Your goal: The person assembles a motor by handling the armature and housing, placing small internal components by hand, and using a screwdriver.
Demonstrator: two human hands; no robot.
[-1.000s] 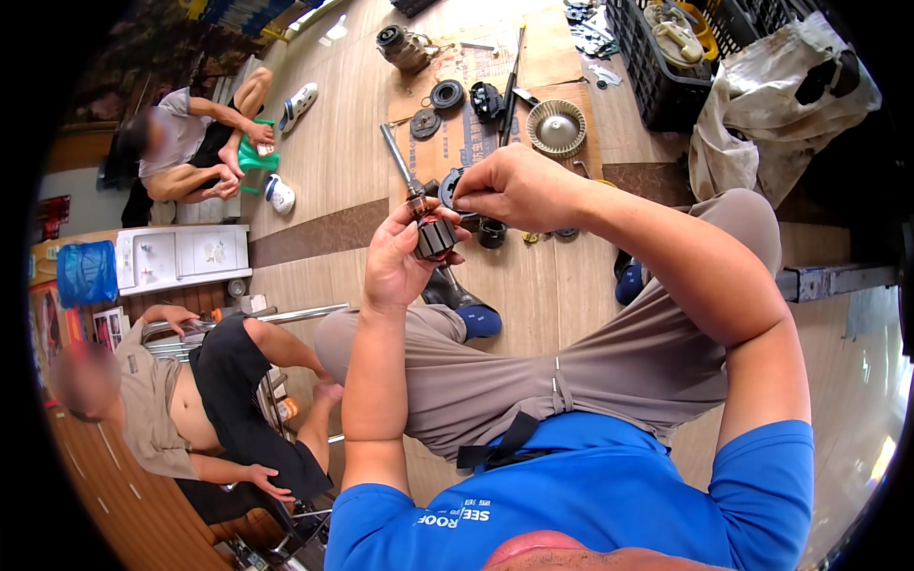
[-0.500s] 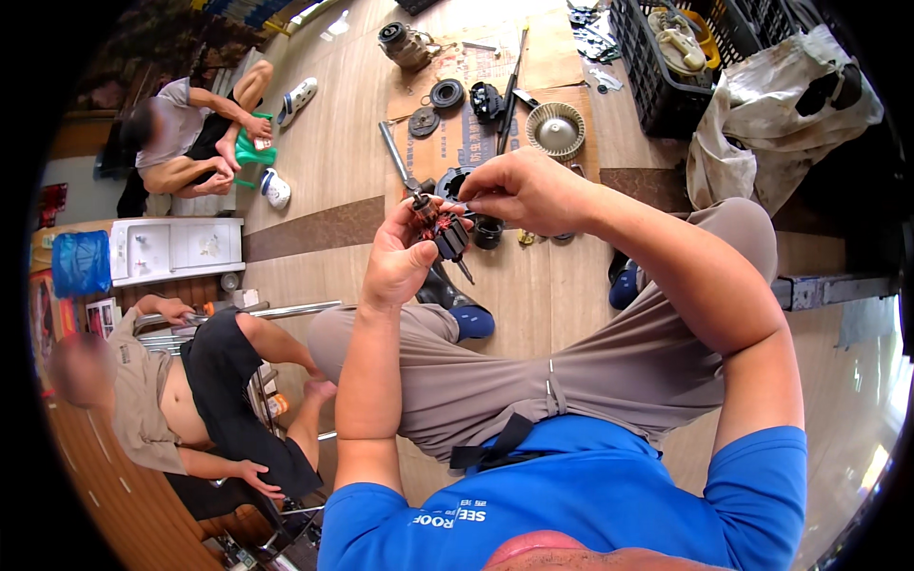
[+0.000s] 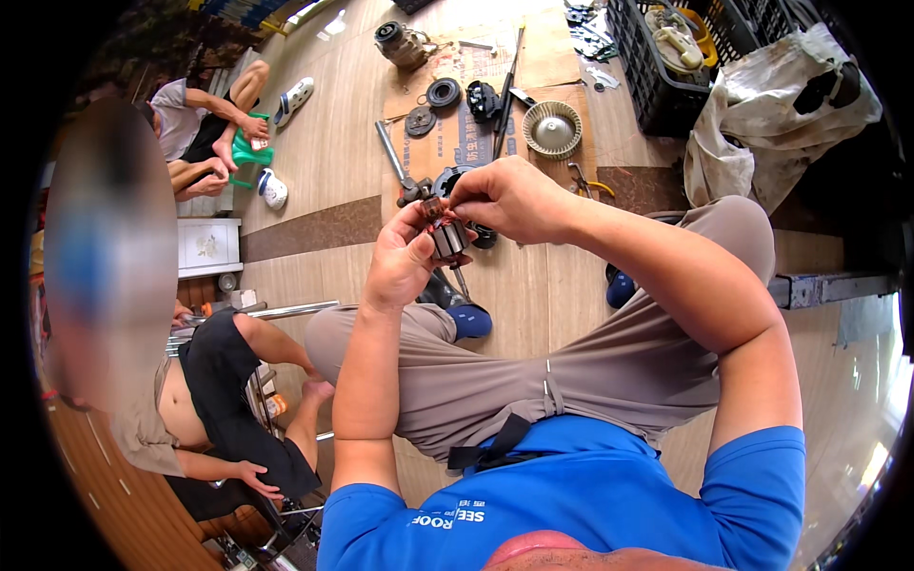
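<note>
My left hand (image 3: 398, 263) is closed round a motor armature (image 3: 450, 240), held in the air above my lap. Its copper commutator (image 3: 433, 208) points up and away from me, and the thin shaft hangs down toward my foot. The fingers of my right hand (image 3: 519, 198) are pinched together at the windings beside the commutator. Whatever they grip is too small or hidden to make out. Just beyond my hands lies a round black housing (image 3: 453, 180), partly covered by my right hand.
On a cardboard sheet (image 3: 533, 57) lie a blower wheel (image 3: 552, 129), a black ring (image 3: 443, 93), a metal-handled tool (image 3: 390, 152) and a compressor-like part (image 3: 400, 45). A black crate (image 3: 657, 90) and stained cloth (image 3: 762, 124) stand right. People are at the left, one blurred.
The armature has turned in my left hand, and its metal core now faces up. My right hand has shifted slightly left. A blurred figure has come into view at the left.
</note>
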